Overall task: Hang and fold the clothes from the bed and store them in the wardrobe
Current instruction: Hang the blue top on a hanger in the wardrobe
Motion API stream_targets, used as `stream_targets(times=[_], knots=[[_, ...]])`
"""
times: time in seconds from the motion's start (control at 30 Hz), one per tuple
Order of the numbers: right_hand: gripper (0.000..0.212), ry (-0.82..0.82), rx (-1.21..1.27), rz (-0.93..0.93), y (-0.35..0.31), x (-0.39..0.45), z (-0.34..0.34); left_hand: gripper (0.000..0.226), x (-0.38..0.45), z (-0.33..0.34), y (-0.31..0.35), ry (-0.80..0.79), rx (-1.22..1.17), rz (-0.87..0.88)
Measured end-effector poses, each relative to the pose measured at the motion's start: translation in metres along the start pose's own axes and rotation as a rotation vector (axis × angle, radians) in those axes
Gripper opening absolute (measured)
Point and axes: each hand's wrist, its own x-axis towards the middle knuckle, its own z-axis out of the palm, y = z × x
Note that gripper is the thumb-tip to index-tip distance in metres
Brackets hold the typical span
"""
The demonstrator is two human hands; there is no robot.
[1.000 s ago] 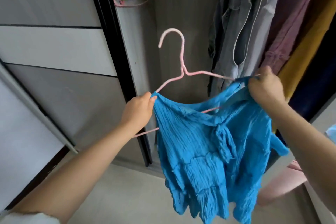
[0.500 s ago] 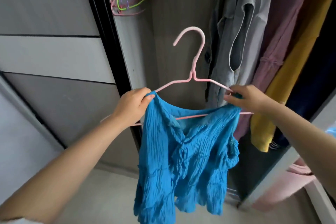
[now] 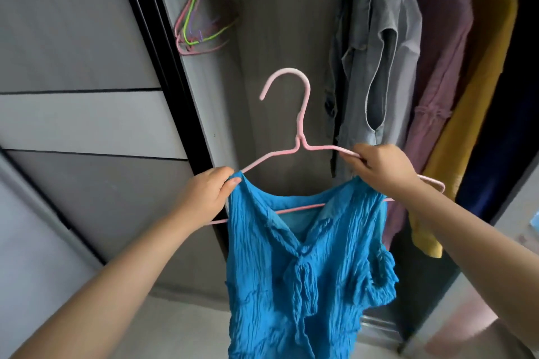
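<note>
A crinkled blue top [image 3: 306, 265] hangs from a pink wire hanger [image 3: 297, 125] that I hold up in front of the open wardrobe [image 3: 280, 23]. My left hand [image 3: 204, 198] pinches the top's left shoulder against the hanger's left arm. My right hand [image 3: 382, 167] grips the hanger's right arm together with the top's right shoulder. The hanger's hook points up and left, free of any rail. The top's lower hem runs out of view at the bottom.
Inside the wardrobe hang a grey garment [image 3: 376, 73], a mauve one [image 3: 437, 73] and a yellow one [image 3: 478, 102]. Several spare wire hangers [image 3: 201, 26] hang at the upper left. The grey sliding door [image 3: 81, 96] stands to the left, with pale floor [image 3: 163, 329] below.
The top's right shoulder has been pulled up onto the hanger's right arm and the hanger now sits level. The view has tilted up, showing more of the wardrobe.
</note>
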Motion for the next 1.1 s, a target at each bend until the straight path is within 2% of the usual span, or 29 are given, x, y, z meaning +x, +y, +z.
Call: stream_targets(times=[0.1, 0.23, 0.33, 0.43, 0.53, 0.63, 0.77, 0.9, 0.97, 1.03, 1.1], knots=[[0.049, 0.050, -0.058, -0.049, 0.008, 0.001, -0.005, 0.063, 0.004, -0.002, -0.009, 0.007, 0.020, -0.054], [0.041, 0.040, 0.016, 0.076, 0.010, 0.007, -0.015, 0.044, 0.010, 0.000, -0.025, 0.020, 0.029, -0.166], [0.047, 0.049, 0.032, 0.073, 0.010, 0.015, -0.022, 0.053, 0.020, 0.000, -0.033, 0.037, -0.019, -0.149], [0.033, -0.024, -0.047, 0.053, 0.021, 0.027, -0.029, 0.059, 0.038, -0.001, -0.047, 0.103, -0.054, -0.110], [0.063, -0.097, -0.030, -0.028, 0.023, 0.034, -0.036, 0.043, 0.062, 0.001, -0.062, 0.129, -0.017, -0.112], [0.047, -0.030, -0.096, -0.158, 0.018, 0.045, -0.044, 0.032, 0.093, 0.008, -0.073, 0.144, -0.002, -0.111], [0.035, 0.011, -0.117, 0.041, 0.024, 0.078, -0.058, 0.048, 0.153, 0.016, -0.080, 0.253, 0.121, -0.069], [0.032, 0.148, -0.155, 0.215, 0.029, 0.134, -0.064, 0.033, 0.228, 0.016, -0.077, 0.325, 0.198, -0.013], [0.034, 0.162, -0.049, 0.368, 0.037, 0.166, -0.063, 0.033, 0.259, 0.014, -0.072, 0.326, 0.210, -0.018], [0.035, 0.130, 0.339, 0.546, 0.041, 0.194, -0.063, 0.035, 0.287, 0.008, -0.068, 0.327, 0.231, -0.034], [0.033, 0.147, 0.761, 0.649, 0.042, 0.227, -0.065, 0.037, 0.322, 0.001, -0.063, 0.347, 0.289, -0.025]])
